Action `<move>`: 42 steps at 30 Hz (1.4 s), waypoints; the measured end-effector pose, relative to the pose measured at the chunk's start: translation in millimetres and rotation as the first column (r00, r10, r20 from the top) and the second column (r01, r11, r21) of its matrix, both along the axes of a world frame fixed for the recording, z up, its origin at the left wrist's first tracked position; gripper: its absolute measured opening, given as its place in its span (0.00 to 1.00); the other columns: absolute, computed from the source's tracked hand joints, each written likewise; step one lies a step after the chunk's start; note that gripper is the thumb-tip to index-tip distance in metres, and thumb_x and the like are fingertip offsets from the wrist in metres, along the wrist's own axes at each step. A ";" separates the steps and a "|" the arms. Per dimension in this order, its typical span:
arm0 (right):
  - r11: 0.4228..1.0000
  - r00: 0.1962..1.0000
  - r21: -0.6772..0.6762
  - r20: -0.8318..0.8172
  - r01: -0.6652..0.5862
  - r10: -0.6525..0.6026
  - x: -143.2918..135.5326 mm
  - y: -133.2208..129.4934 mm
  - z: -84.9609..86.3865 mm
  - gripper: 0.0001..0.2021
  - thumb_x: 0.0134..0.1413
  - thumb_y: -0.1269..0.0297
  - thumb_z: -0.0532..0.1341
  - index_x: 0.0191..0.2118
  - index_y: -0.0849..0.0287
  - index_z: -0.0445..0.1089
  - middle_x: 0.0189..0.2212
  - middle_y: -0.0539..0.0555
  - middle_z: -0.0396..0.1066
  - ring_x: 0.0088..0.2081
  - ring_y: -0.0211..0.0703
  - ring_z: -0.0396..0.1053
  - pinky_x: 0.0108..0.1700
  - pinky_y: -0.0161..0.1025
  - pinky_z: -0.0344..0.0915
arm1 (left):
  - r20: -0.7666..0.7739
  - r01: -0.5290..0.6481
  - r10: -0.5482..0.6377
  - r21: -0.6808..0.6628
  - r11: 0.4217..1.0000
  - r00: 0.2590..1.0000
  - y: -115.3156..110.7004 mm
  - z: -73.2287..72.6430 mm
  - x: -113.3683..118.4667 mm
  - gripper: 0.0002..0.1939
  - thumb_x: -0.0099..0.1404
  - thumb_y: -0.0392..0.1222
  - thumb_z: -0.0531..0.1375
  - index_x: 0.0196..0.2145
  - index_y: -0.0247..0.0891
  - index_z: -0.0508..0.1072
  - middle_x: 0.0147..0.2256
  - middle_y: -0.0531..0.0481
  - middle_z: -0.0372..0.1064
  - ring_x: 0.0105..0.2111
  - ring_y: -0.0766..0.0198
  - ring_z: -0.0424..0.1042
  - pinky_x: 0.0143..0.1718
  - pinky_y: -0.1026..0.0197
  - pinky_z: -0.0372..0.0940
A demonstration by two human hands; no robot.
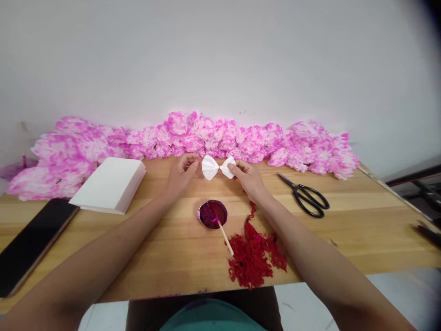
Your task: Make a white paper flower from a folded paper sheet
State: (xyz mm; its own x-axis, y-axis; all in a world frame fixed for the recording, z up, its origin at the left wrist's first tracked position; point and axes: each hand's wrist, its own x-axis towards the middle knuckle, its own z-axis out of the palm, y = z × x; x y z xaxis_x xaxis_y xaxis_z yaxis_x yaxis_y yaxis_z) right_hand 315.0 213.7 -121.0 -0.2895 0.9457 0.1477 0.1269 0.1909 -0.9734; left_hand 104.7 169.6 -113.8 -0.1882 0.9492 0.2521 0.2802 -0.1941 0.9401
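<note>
A white pleated paper bow point(211, 168), tied in at its middle and fanned at both ends, is held up over the table. My right hand point(251, 178) pinches its right fan between thumb and fingers. Just left of the bow is my left hand point(183, 174), its fingers loosely curled and thumb apart, with a small gap to the paper. Below the hands sits a small round dish of dark magenta liquid point(208, 215). A wooden stick point(225, 239) rests in it, its lower end over a tangle of red yarn point(251, 257). One red strand runs up towards my right wrist.
Pink-and-white paper flowers point(213, 138) line the table's back edge against the wall. At left are a stack of white paper point(108, 184) and a dark phone point(34, 243). Black-handled scissors point(306, 196) lie to the right on the wooden table point(165, 262).
</note>
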 end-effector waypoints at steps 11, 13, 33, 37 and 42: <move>0.997 0.996 0.049 0.064 -0.062 0.059 -2.6 -2.4 -3.9 0.14 0.55 0.51 0.60 0.29 0.58 0.70 0.24 0.47 0.67 0.27 0.36 0.62 0.31 0.34 0.59 | -0.173 0.172 -0.164 0.030 0.985 0.971 -1.7 -6.7 4.9 0.15 0.59 0.41 0.61 0.45 0.38 0.75 0.42 0.47 0.75 0.38 0.62 0.73 0.40 0.62 0.68; 0.993 0.991 0.091 0.114 -0.076 0.065 -2.2 -3.0 -2.4 0.13 0.57 0.53 0.59 0.32 0.58 0.71 0.28 0.49 0.71 0.30 0.38 0.66 0.34 0.36 0.62 | -0.169 0.185 -0.183 -0.001 0.983 0.969 -3.5 -5.3 5.7 0.11 0.60 0.42 0.61 0.40 0.38 0.77 0.40 0.47 0.76 0.38 0.62 0.74 0.38 0.62 0.68; 0.674 0.714 0.615 0.676 -0.409 -0.184 -1.1 -12.7 15.2 0.13 0.67 0.60 0.52 0.42 0.52 0.75 0.41 0.52 0.78 0.47 0.46 0.70 0.65 0.55 0.45 | -0.469 0.221 -0.161 0.075 0.972 0.868 -4.1 -6.9 3.8 0.11 0.62 0.41 0.60 0.42 0.40 0.77 0.42 0.49 0.77 0.42 0.59 0.74 0.44 0.60 0.65; 0.668 0.712 0.622 0.675 -0.409 -0.192 -0.2 -12.4 14.5 0.14 0.67 0.60 0.52 0.41 0.53 0.75 0.39 0.52 0.78 0.45 0.46 0.71 0.64 0.54 0.46 | -0.613 0.222 -0.127 0.081 0.972 0.780 -2.7 -4.6 -0.6 0.10 0.64 0.41 0.57 0.38 0.40 0.78 0.37 0.49 0.77 0.38 0.58 0.74 0.42 0.58 0.64; 0.675 0.727 0.639 0.651 -0.369 -0.219 2.4 -9.9 10.0 0.13 0.66 0.61 0.52 0.40 0.54 0.74 0.38 0.52 0.78 0.42 0.45 0.72 0.64 0.53 0.48 | -0.587 0.163 -0.090 0.072 0.984 0.805 -1.6 0.0 -4.3 0.09 0.63 0.40 0.57 0.36 0.38 0.77 0.36 0.48 0.77 0.37 0.58 0.73 0.40 0.58 0.63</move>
State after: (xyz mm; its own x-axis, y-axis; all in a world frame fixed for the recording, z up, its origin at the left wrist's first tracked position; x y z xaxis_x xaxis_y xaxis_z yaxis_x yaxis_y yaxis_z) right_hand 317.4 203.7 -111.0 -0.6449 0.5975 0.4764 0.5857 0.7869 -0.1941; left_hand 100.3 168.0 -113.8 0.1470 0.9123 0.3823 0.7307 -0.3606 0.5797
